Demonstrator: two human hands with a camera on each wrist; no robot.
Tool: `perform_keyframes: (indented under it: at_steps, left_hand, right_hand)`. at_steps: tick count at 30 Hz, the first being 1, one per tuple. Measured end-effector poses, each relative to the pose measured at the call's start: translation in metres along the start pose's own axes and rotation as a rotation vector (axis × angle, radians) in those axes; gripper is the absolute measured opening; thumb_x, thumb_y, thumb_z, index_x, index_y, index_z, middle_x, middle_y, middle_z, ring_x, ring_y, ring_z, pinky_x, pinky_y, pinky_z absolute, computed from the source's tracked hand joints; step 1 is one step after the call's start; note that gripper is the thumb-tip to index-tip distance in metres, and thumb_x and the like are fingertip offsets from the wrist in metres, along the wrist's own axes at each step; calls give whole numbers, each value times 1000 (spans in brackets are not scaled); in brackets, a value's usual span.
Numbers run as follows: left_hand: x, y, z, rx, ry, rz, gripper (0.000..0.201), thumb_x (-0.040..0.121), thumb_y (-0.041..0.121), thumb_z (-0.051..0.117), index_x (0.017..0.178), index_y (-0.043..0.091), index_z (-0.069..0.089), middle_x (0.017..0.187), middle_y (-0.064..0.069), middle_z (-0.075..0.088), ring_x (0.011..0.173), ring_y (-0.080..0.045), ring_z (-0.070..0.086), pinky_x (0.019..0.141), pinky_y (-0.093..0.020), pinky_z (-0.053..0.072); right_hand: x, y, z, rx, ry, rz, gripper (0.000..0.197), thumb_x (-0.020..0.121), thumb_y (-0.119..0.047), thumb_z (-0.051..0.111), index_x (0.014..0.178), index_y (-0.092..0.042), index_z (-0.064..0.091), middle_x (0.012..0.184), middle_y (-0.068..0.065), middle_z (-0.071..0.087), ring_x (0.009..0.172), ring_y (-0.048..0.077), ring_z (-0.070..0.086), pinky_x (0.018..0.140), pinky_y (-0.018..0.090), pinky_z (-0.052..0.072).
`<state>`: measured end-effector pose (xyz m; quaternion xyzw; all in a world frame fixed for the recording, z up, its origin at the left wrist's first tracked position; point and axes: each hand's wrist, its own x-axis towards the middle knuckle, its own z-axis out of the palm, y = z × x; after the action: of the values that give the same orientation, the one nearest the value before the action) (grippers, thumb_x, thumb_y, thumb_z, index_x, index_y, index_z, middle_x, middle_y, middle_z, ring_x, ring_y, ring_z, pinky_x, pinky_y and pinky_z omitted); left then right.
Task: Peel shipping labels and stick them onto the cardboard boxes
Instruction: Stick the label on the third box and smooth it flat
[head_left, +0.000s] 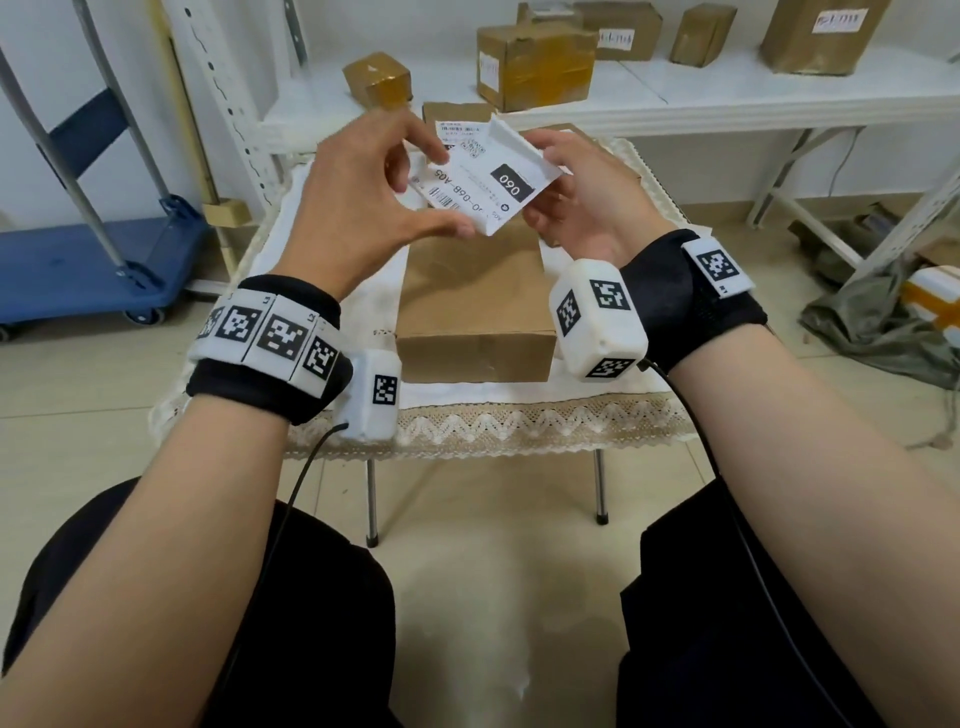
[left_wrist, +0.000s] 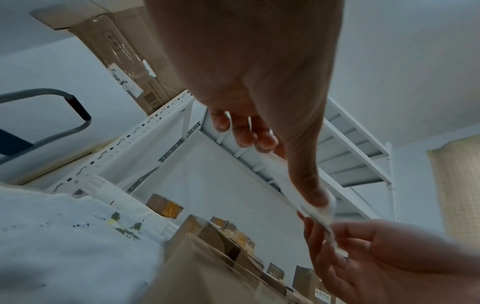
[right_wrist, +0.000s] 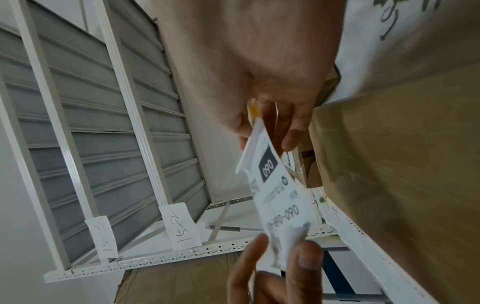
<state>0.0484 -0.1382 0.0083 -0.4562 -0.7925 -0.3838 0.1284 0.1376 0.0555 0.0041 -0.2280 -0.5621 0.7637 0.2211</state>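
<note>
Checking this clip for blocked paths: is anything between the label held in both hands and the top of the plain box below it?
Nothing visible. The shipping label is pinched between the left hand and right hand, in the air above the cardboard box, whose top face lies bare beneath it.

Even soft daylight; dim, blurry, warped wrist views.

label (head_left: 480, 179) text partly hidden by thumb — far corner blurred

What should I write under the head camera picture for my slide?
Both hands, left and right, hold a shipping label above a plain cardboard box.
</note>
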Motion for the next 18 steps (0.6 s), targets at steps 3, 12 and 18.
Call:
perform_keyframes:
  at_steps: [3, 12, 18]
  left_hand:
    - [-1, -5, -1, -60, 90, -118, 55, 62, 57, 90, 98, 22, 68, 72, 3, 63, 58, -9, 47, 64, -37, 46]
    - [3, -6, -5, -381, 51, -269, 40, 75, 16, 89, 110, 9, 73, 95, 1, 75, 79, -6, 66, 70, -17, 51]
    - [5, -7, -10, -513, -45, -314, 21, 90, 11, 73, 110, 17, 75, 103, -2, 72, 88, -14, 71, 83, -28, 51]
  right_hand:
    - [0, 1, 0, 13, -43, -11, 45, 96, 0, 37, 124, -17, 68, 86, 5, 76, 77, 17, 69, 62, 26, 54]
    - [-5, 5, 3, 8, -108, -27, 55, 94, 5, 29, 131, -21, 60, 116, 14, 74, 101, 29, 72, 64, 30, 55]
    - [-8, 3, -2, -62, -258, -47, 68, 97, 7, 28, 144, -36, 53, 123, 10, 73, 117, 26, 69, 72, 33, 57]
